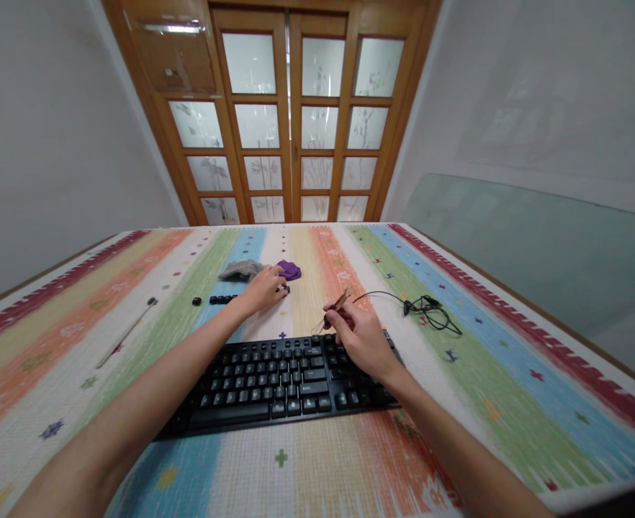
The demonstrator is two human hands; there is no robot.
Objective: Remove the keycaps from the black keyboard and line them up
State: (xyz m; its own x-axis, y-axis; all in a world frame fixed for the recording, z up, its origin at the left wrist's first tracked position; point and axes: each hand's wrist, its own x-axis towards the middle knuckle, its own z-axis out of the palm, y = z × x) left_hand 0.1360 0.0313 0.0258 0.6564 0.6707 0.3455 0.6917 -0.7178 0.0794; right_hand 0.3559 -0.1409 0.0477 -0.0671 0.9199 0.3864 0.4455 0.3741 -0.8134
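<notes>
My left hand (265, 289) is closed at the right end of a row of black keycaps (221, 299), its fingertips on a small black keycap (287, 289). Part of the row is hidden behind that hand. Over the upper right of a black keyboard (258, 378), my right hand (361, 337) pinches a keycap puller (341, 300) with a brownish handle and thin wires. A small dark piece, seemingly a keycap, shows at its fingertips. My right hand and wrist cover part of the number pad.
A grey cloth (240, 270) and a purple cloth (290, 270) lie beyond my left hand. A single keycap (196, 301) and a thin brush (126, 334) are on the left. The coiled keyboard cable (430, 309) rests on the right of the striped tablecloth (253, 471).
</notes>
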